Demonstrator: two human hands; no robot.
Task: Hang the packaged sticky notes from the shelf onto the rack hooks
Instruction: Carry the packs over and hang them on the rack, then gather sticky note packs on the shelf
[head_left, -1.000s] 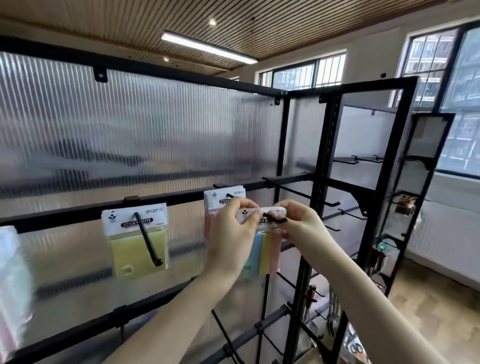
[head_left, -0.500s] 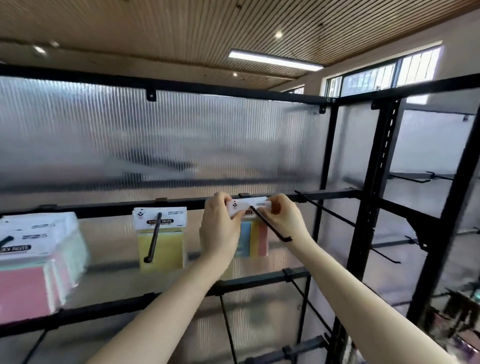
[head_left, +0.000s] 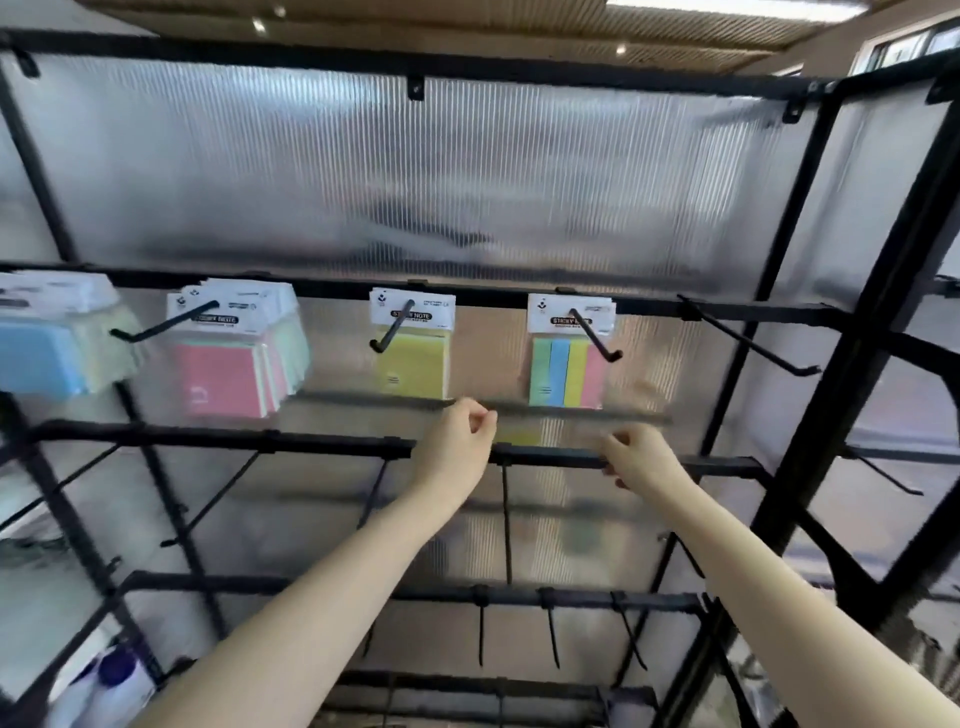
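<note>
Each white header card reads "STICKY NOTE" on a black band, with a small logo at its upper left; the finer print is too blurred to read. Right of centre, the striped pack (head_left: 567, 347) — green, blue, yellow and pink strips in clear wrap — hangs from a black hook (head_left: 595, 335) on the upper rail (head_left: 483, 295). Left of it hangs a yellow pack (head_left: 413, 349), then a bunch fronted by a pink pack (head_left: 228, 358), and a blue-fronted bunch (head_left: 49, 343) at the far left edge. Below the packs, the left hand (head_left: 460, 441) and right hand (head_left: 636, 457) have loosely curled fingers and hold nothing — both apart from the striped pack, in front of the lower rail (head_left: 311, 441).
</note>
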